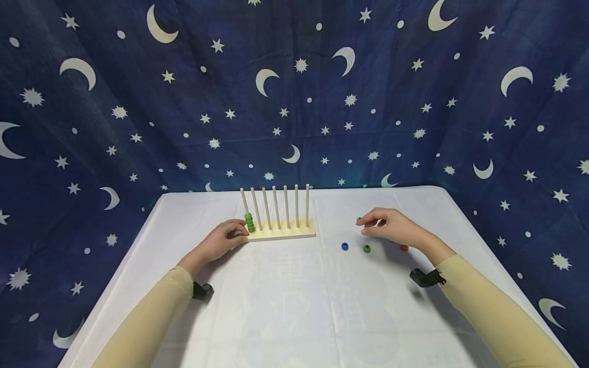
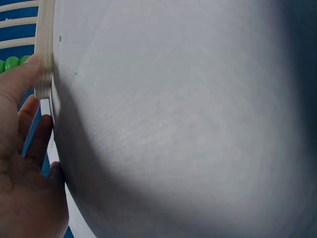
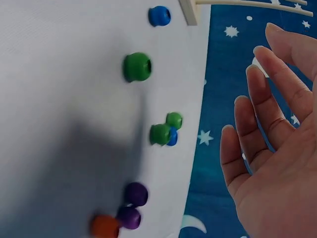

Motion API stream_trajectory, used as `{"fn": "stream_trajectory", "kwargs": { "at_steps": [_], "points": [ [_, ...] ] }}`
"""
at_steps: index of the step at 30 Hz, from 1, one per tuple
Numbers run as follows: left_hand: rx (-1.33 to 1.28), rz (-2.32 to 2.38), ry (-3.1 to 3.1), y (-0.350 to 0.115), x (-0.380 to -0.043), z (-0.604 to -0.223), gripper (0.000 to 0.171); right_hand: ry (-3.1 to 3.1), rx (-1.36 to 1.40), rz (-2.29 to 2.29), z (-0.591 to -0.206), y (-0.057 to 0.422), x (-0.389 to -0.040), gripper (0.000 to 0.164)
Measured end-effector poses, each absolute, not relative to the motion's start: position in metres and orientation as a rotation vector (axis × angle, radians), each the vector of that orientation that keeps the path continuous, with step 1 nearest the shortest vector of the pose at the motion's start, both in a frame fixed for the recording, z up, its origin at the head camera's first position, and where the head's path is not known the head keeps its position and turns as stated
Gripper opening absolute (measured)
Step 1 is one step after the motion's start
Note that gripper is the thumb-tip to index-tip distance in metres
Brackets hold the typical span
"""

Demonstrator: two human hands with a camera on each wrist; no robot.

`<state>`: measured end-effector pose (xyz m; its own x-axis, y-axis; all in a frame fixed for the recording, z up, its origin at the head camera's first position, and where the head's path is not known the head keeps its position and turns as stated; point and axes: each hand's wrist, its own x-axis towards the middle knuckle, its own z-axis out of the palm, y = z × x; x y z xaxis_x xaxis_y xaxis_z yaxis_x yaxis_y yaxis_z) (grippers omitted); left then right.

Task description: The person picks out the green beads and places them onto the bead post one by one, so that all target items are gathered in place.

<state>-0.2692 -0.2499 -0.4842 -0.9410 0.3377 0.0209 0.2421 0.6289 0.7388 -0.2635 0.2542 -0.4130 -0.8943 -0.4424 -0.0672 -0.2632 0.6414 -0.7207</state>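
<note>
A wooden peg stand (image 1: pixel 281 235) with several upright rods stands at the table's far side. Green beads (image 1: pixel 249 223) are stacked on its leftmost rod. My left hand (image 1: pixel 223 241) grips the left end of the base, its thumb (image 2: pixel 22 74) pressed on the wood beside the green beads. Above the table right of the stand, my right hand (image 1: pixel 391 226) hovers with loosely bent fingers and nothing between them. A green bead (image 1: pixel 359 219) shows just past its fingertips. Another green bead (image 1: pixel 366 249) and a blue bead (image 1: pixel 345 246) lie nearer me.
An orange bead (image 1: pixel 404 248) lies partly hidden under the right hand. Two purple beads (image 3: pixel 136 194) sit beside it in the right wrist view. White cloth covers the table (image 1: pixel 294 306); a dark blue curtain (image 1: pixel 313 128) with moons and stars hangs behind.
</note>
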Motion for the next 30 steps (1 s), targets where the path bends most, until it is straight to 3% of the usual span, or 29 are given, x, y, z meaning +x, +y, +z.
{"fn": "stream_trajectory", "kwargs": {
  "at_steps": [4,12,30],
  "points": [
    [0.482,1.194,2.735,-0.250,-0.269,-0.486,0.009,2.614,-0.551,-1.098,-0.422,0.264,-0.259,0.039],
    [0.454,1.191,2.727,-0.250,-0.269,-0.486,0.009,2.629,-0.629,-1.113,-0.436,0.275,-0.250,0.031],
    [0.466,1.242,2.699,-0.248,-0.268,-0.481,0.011,2.649,-0.500,-1.064,-0.455,0.290,-0.244,0.024]
  ]
}}
